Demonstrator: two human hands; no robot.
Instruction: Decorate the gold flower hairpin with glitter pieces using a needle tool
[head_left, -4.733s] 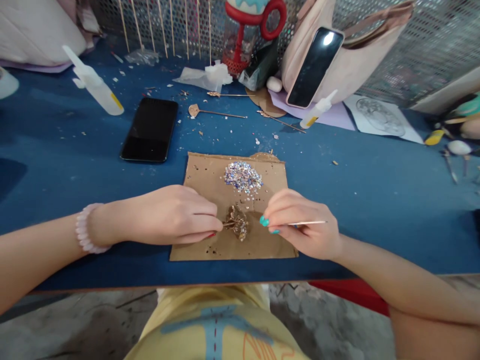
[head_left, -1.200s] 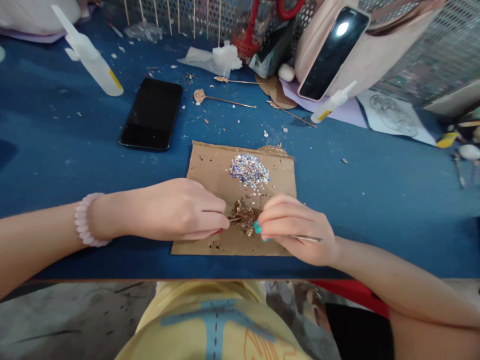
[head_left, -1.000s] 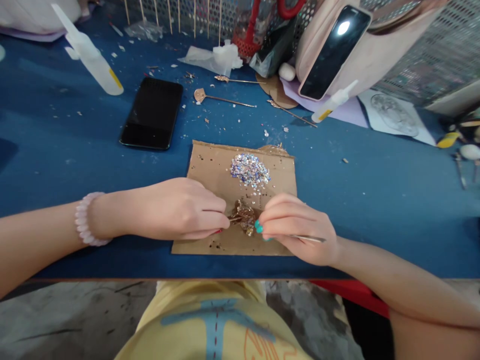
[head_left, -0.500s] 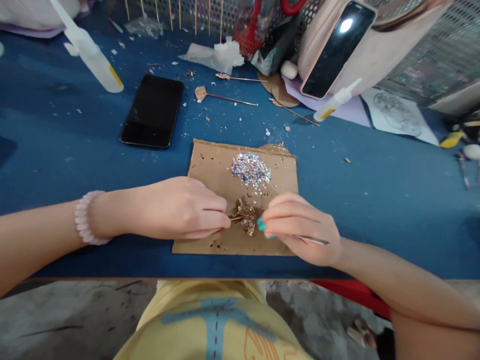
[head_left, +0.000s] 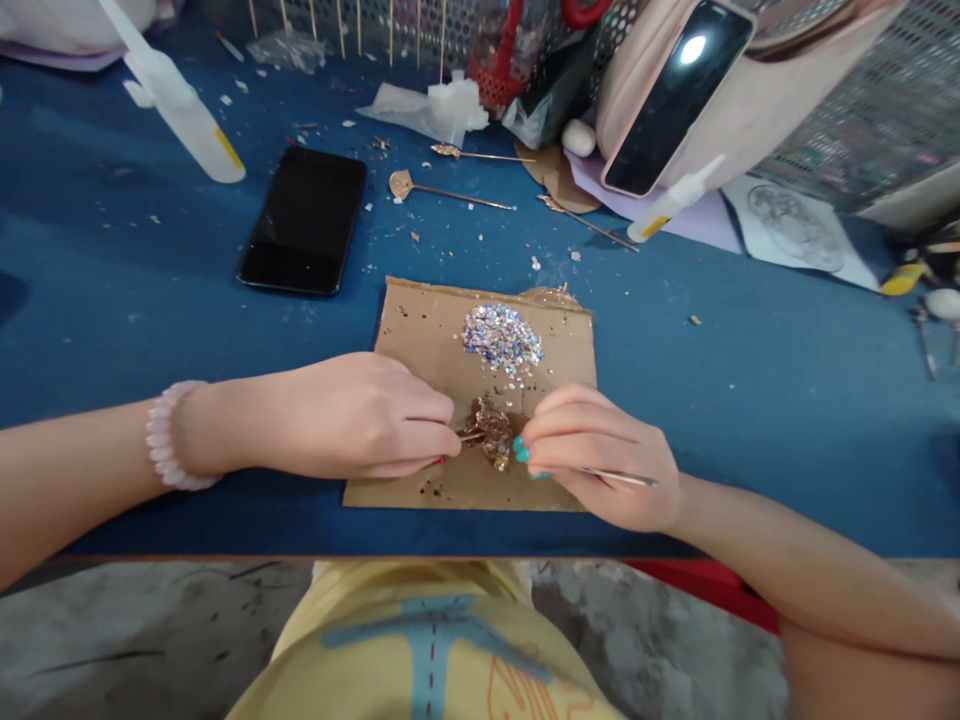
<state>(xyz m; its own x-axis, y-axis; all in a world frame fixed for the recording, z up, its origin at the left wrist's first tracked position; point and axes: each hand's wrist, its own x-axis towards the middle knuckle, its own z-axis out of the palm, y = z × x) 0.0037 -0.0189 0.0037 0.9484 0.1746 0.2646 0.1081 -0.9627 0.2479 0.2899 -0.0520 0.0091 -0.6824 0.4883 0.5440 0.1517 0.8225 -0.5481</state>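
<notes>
My left hand [head_left: 367,415] is closed on the thin stem of a gold ornament [head_left: 491,432], which is over the lower middle of a brown cardboard piece [head_left: 420,340]. My right hand [head_left: 604,455] pinches a slim metal tool [head_left: 626,478], its fingertips close to the ornament's right side; the tool's front tip is hidden. Small sparkly stones [head_left: 501,338] lie in a pile on the cardboard, just beyond the ornament.
A black phone [head_left: 306,222] lies left of the cardboard. Behind are gold hairpin-like sticks [head_left: 457,196], a glue bottle [head_left: 187,120], a smaller bottle [head_left: 675,202] and a phone leaning on a pink bag [head_left: 679,100]. Crumbs dot the blue table [head_left: 750,400].
</notes>
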